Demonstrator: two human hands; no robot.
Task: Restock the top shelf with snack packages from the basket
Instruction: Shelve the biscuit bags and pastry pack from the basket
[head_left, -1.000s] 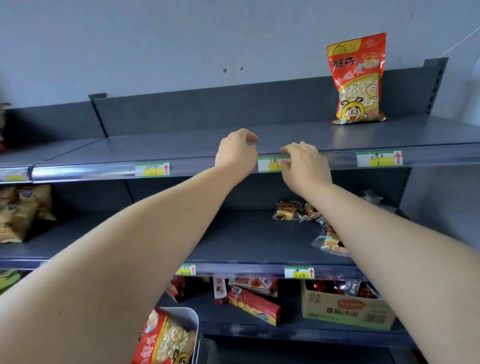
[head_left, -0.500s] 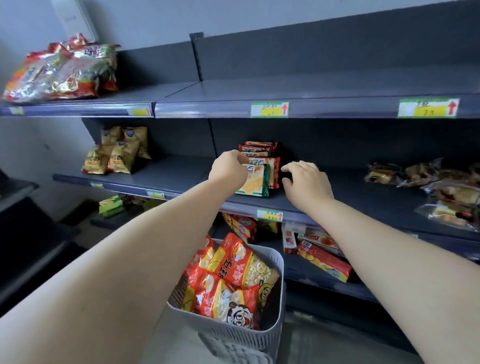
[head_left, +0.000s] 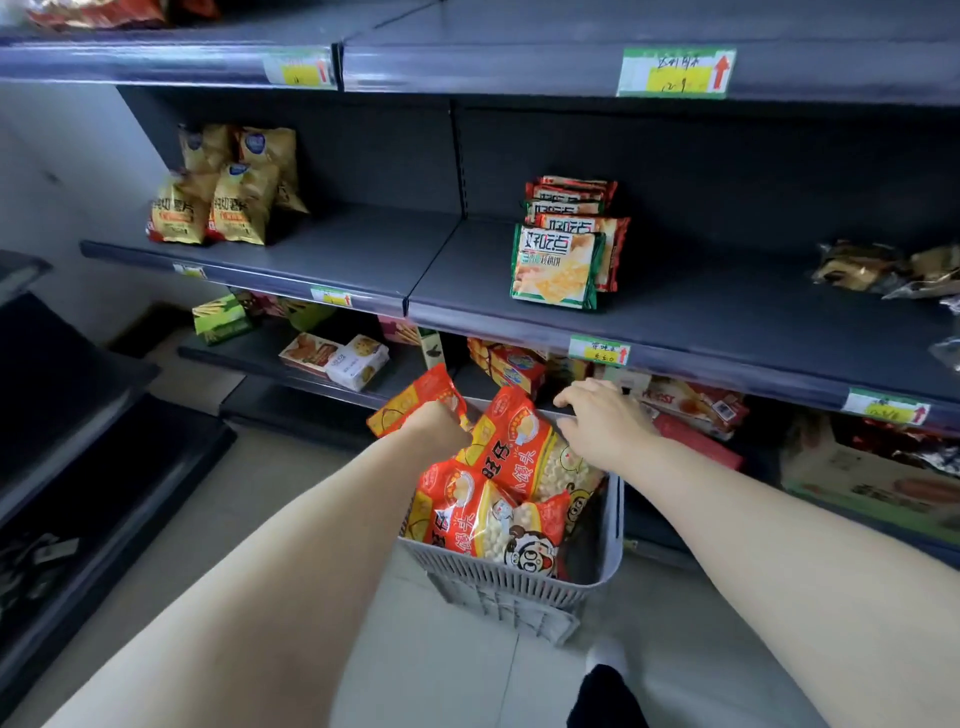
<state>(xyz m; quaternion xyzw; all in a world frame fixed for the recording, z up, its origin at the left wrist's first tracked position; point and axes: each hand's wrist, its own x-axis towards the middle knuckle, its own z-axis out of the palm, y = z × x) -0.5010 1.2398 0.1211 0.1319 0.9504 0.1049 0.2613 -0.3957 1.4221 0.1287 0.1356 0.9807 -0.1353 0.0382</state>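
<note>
The front edge of the top shelf ran across the top of the view, well above both hands, with the middle shelf and its green cracker packs in between. The grey basket stood on the tiled floor close in front of the lowest shelves, with bare floor to its left. The left hand was curled round the lower end of one red snack package, which stuck up tilted over the basket's left rim. The right hand hung over the far rim with fingers loosely spread, just beside the other red packages piled in the basket; whether it touched them could not be told
</note>
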